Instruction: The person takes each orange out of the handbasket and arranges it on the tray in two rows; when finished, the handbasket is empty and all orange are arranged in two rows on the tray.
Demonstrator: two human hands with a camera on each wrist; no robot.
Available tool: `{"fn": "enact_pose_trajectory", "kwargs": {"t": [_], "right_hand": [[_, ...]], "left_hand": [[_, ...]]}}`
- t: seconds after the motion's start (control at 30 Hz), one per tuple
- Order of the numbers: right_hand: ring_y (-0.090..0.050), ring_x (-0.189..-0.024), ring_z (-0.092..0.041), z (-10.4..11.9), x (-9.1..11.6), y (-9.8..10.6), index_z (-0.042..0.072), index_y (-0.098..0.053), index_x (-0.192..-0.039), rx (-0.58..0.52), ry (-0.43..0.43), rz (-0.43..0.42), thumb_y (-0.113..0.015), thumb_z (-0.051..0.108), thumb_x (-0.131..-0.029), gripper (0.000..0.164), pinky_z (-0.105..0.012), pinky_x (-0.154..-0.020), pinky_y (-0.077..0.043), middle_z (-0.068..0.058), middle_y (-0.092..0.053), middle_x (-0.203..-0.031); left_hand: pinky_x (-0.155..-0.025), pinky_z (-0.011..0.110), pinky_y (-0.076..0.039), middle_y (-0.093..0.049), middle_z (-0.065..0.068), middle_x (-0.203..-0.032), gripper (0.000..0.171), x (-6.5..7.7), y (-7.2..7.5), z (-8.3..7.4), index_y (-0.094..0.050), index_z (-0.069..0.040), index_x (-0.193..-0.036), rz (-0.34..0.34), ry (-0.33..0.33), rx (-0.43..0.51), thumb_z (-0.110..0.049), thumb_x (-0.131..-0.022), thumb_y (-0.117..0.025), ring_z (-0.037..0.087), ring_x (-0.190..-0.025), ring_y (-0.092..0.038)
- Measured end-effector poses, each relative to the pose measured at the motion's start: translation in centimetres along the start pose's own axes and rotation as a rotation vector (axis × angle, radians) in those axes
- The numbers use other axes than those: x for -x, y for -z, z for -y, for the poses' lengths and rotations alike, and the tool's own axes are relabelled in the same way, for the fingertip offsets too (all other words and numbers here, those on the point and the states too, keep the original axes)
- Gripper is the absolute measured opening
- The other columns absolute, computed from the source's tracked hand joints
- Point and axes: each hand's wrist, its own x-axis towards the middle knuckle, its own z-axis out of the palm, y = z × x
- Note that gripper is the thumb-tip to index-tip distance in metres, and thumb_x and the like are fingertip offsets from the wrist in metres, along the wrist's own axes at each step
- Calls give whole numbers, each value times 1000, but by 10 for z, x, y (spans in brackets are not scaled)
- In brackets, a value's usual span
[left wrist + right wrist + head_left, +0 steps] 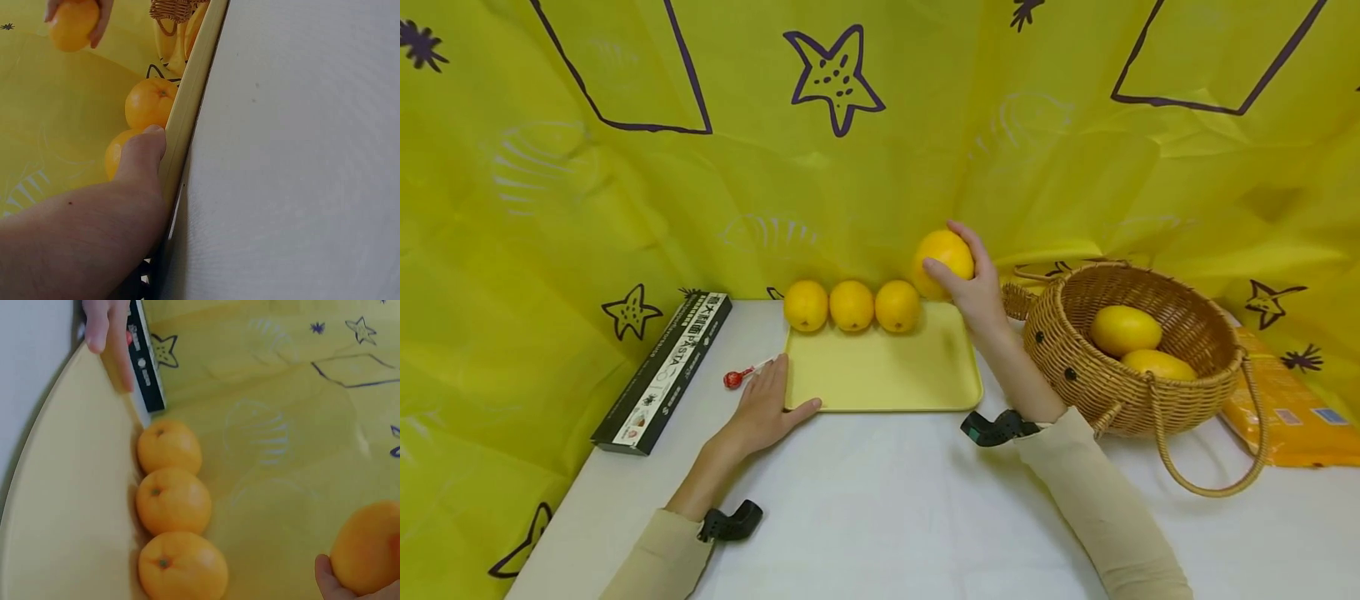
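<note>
A crinkled yellow cloth (880, 167), printed with purple stars and outlines, fills the top and both sides of the head view; it hangs as a backdrop and drapes onto the white table (880, 500) across the lower frame. At right of centre sits a round wicker basket (1195, 400) with loop handles, woven and open-topped, so the two smooth oval fruits (1124, 330) inside stay visible and within reach. A flat orange packet (1285, 408) lies just behind it at the right edge. In the middle lies a pale yellow tray (880, 375), rectangular with rounded corners and a low raised rim; three oranges (851, 305) stand in a touching row along its far edge, where the rim likely keeps them from rolling. A long black box (662, 371) lies diagonally at left. The right hand (973, 292) holds a fourth orange (942, 262) clamped between thumb and curled fingers, raised above the tray's far right corner, just beside the row's end. The left hand (767, 408) rests flat with straight fingers against the tray's near left corner, thumb along the rim, apparently steadying it. A small red lollipop (733, 379) lies beside that hand. The orange skins look dimpled and matte.
</note>
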Motion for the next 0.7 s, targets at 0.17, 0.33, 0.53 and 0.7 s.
{"fn": "enact_pose_trajectory", "kwargs": {"t": [0.17, 0.33, 0.53, 0.7], "right_hand": [[-49, -121, -26, -19, -9, 4, 28, -36, -149, 87, -20, -53, -69, 20, -88, 69, -39, -96, -49, -9, -40, -146], [-49, -125, -31, -36, -14, 8, 23, -27, -148, 139, -76, -77, -73, 22, -85, 77, -47, -99, -49, -11, -35, -148], [-47, -125, -34, -56, -19, 14, 20, -32, -149, 240, -84, -104, -72, 24, -86, 75, -50, -100, -47, -16, -30, -149], [-44, -127, -40, -73, -22, 19, 21, -33, -149, 368, -167, -90, -71, 26, -86, 74, -55, -102, -45, -22, -27, -149]], "left_hand": [[-121, 59, -5, -6, 27, -161, 100, 0, 0, 0, -2, 9, -152, -1, -1, 6, -53, -93, -54, 44, -149, -8], [-121, 59, -5, -4, 27, -161, 101, 0, -1, 1, -1, 9, -152, 8, 2, 4, -55, -93, -53, 44, -150, -7], [-121, 60, -5, -5, 28, -161, 100, 0, 1, 0, -1, 9, -152, 5, -2, -1, -53, -94, -53, 45, -149, -7], [-121, 60, -5, -6, 28, -161, 100, 0, 0, 0, -2, 9, -152, 4, -1, 4, -53, -93, -54, 44, -149, -8]]}}
